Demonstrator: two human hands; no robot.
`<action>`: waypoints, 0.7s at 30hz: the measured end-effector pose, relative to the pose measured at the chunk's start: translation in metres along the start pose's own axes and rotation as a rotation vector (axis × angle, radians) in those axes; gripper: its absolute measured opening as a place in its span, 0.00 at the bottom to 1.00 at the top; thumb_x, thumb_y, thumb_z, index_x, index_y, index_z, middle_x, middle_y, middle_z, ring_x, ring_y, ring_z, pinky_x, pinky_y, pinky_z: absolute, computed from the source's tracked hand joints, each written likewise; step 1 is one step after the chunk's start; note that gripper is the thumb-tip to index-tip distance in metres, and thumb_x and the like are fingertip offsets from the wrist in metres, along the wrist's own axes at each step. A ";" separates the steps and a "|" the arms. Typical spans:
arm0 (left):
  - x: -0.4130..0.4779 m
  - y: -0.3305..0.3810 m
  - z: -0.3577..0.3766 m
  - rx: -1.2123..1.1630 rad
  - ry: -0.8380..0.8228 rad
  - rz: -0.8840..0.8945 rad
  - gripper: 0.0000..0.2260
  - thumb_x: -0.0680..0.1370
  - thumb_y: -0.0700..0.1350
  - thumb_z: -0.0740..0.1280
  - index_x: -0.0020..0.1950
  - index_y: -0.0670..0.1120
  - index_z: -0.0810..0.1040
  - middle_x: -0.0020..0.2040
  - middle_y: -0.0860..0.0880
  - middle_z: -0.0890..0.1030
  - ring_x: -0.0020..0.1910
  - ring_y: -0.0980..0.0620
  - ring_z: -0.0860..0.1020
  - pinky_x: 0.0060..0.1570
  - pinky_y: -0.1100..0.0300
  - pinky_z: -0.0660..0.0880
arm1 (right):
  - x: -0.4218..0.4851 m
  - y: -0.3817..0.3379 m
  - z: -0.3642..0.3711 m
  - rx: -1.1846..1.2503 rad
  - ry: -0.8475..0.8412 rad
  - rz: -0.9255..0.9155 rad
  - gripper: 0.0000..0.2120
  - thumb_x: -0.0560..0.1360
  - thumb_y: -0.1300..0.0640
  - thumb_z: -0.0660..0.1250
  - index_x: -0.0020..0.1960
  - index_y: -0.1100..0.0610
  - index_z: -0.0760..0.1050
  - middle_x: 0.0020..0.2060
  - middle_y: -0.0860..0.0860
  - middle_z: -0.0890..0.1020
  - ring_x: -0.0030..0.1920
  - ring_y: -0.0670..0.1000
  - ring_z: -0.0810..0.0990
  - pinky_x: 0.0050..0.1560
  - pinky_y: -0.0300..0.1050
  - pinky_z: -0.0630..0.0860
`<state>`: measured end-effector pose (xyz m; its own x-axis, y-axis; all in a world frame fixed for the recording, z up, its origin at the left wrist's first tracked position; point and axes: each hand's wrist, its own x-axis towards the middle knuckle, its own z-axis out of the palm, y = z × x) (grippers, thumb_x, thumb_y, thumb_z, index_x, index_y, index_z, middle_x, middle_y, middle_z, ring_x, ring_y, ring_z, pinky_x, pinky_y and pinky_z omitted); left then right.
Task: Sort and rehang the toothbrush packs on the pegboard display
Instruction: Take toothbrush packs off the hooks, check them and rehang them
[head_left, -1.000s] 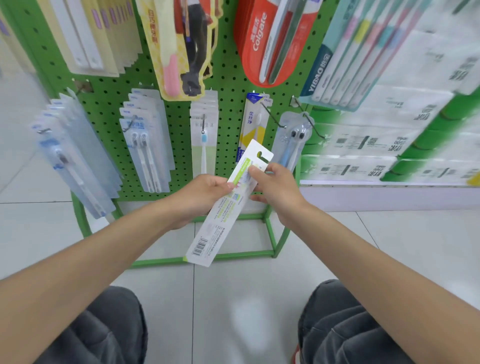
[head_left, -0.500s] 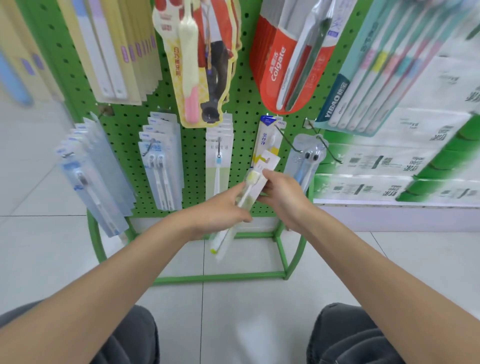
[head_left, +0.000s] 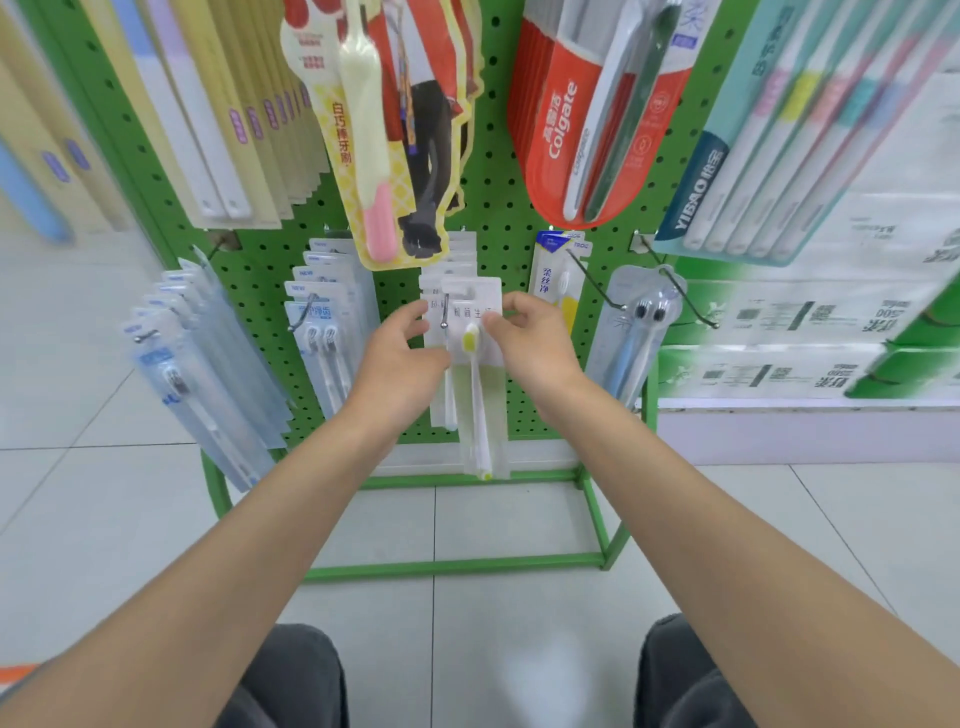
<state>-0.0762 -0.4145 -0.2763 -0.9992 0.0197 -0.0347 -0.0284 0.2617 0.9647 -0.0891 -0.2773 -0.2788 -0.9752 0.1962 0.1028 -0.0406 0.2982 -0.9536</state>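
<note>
A white toothbrush pack (head_left: 477, 374) with a yellow-headed brush hangs upright in front of the green pegboard (head_left: 498, 171). My left hand (head_left: 402, 358) pinches its left edge and my right hand (head_left: 530, 340) pinches its right edge near the top. The pack's top sits at the metal peg (head_left: 444, 317), in front of a stack of like white packs (head_left: 457, 260). Whether the peg passes through the pack's hole is not visible.
Neighbouring pegs hold blue-white packs (head_left: 327, 332), clear blue packs (head_left: 208, 374) at the left, a yellow pack (head_left: 556, 275) and a googly-eyed brush pack (head_left: 639, 322). Larger packs hang above, among them red Colgate packs (head_left: 566, 124). The green rack frame (head_left: 457, 564) stands on tiled floor.
The pack has turned from slanted to upright and moved up to the peg in the middle of the board. Both hands rose with it, and the view moved closer to the board.
</note>
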 end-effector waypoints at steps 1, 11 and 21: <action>-0.001 0.001 0.001 0.000 0.008 0.031 0.27 0.79 0.37 0.64 0.76 0.54 0.66 0.69 0.56 0.72 0.50 0.59 0.79 0.48 0.64 0.78 | 0.001 -0.002 0.003 0.011 -0.014 -0.007 0.07 0.80 0.61 0.62 0.47 0.56 0.78 0.40 0.54 0.81 0.37 0.47 0.74 0.34 0.35 0.69; 0.002 0.000 -0.004 0.071 0.079 0.063 0.33 0.79 0.34 0.63 0.78 0.59 0.59 0.46 0.69 0.69 0.36 0.64 0.74 0.37 0.66 0.76 | 0.009 -0.001 0.020 0.000 -0.055 0.048 0.14 0.76 0.67 0.59 0.33 0.57 0.72 0.29 0.53 0.73 0.31 0.52 0.71 0.38 0.49 0.76; 0.013 -0.003 -0.001 0.043 0.060 0.101 0.30 0.79 0.38 0.66 0.77 0.57 0.62 0.64 0.56 0.74 0.48 0.62 0.78 0.37 0.69 0.75 | 0.034 -0.005 0.010 0.227 -0.071 0.091 0.07 0.79 0.64 0.66 0.57 0.62 0.76 0.47 0.60 0.81 0.35 0.49 0.80 0.32 0.37 0.79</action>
<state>-0.0888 -0.4160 -0.2790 -0.9968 -0.0092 0.0792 0.0727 0.3028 0.9503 -0.1239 -0.2814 -0.2736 -0.9896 0.1439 0.0008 0.0083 0.0629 -0.9980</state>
